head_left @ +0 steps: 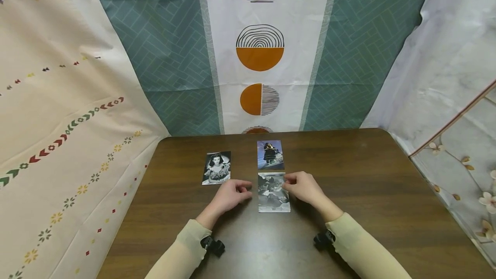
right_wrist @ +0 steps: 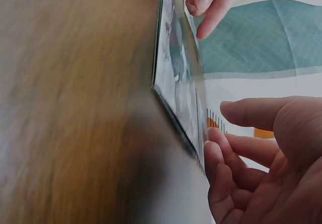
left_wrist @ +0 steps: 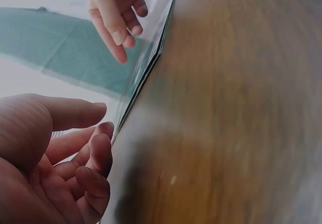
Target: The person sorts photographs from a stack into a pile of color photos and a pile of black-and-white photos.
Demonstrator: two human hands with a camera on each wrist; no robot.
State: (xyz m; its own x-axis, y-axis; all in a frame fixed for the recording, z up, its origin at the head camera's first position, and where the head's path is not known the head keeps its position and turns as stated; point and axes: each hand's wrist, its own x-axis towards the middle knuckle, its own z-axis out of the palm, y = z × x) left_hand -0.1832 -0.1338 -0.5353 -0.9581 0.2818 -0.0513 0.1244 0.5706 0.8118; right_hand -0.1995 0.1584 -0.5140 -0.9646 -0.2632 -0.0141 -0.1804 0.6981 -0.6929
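Observation:
A black-and-white photo card (head_left: 273,197) lies flat on the wooden table, between my two hands. My right hand (head_left: 304,187) is at its right edge, fingertips reaching just over that side. In the right wrist view the fingers bend loosely beside the card (right_wrist: 173,78), thumb apart from them. My left hand (head_left: 231,193) hovers left of the card with a small gap, its fingers loosely curved and nothing in them. Directly above this card lies a colour photo card (head_left: 270,155) with a dark-clothed figure. Another black-and-white portrait card (head_left: 217,168) lies farther left, slightly turned, beyond the left hand.
The brown wooden table (head_left: 348,158) runs back to a hanging cloth (head_left: 170,55) of green and white panels. Patterned fabric drapes (head_left: 77,141) at the left side, and a floral cloth (head_left: 445,171) borders the right. Both wrists carry small black cameras (head_left: 213,246).

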